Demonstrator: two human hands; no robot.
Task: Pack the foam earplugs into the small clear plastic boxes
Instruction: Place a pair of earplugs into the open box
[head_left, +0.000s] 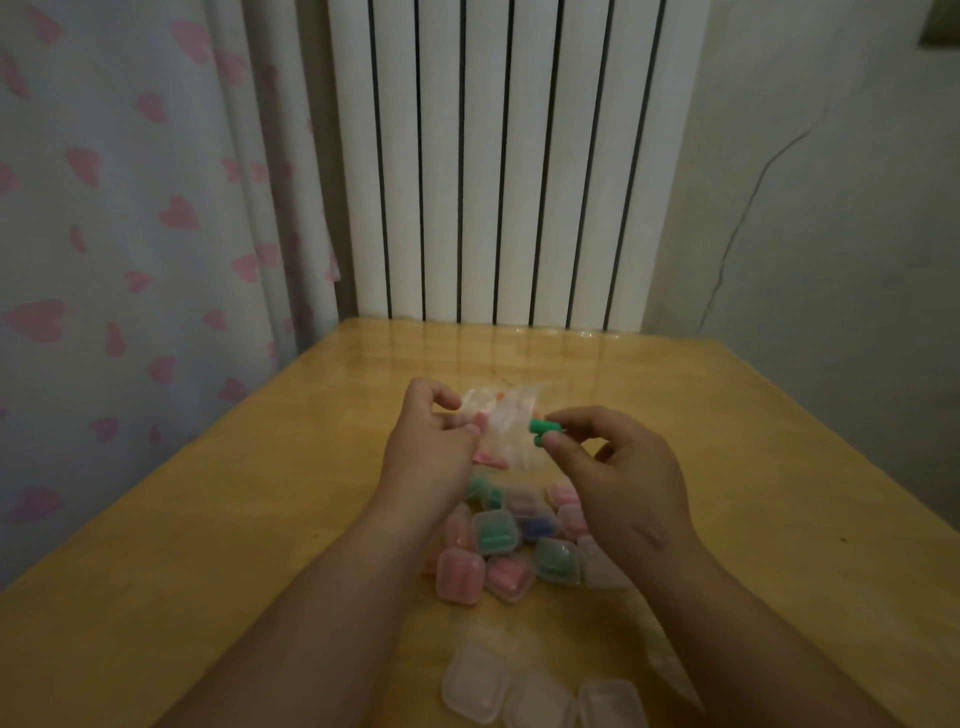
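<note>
Taking the pile of filled boxes (506, 545) at the middle of the wooden table (208, 519) as the landmark, the left hand (434, 441) works just beyond it on its left side, fingers curled and pinching the edge of a thin clear plastic bag (506, 421) that hangs above the pile. To the right of the bag, the right hand (618, 467) is closed in a fingertip pinch on green foam earplugs (543, 430), held right at the bag's side. Nearer the person than the pile, three empty clear boxes (540, 696) lie in a row by the table's near edge.

The earplugs look very light and soft, likely to squash under a hard pinch and spring back, so a gentle hold across the middle of each plug should serve best. The bag is limp and slippery-looking and would probably fold away unless kept taut.

Dim light and blur make details uncertain. Whether the pinch holds one plug or two cannot be told. The bag's remaining contents show only as faint pink and orange flecks. The forearms cover part of the pile, and the empty boxes are partly cut off at the bottom.
</note>
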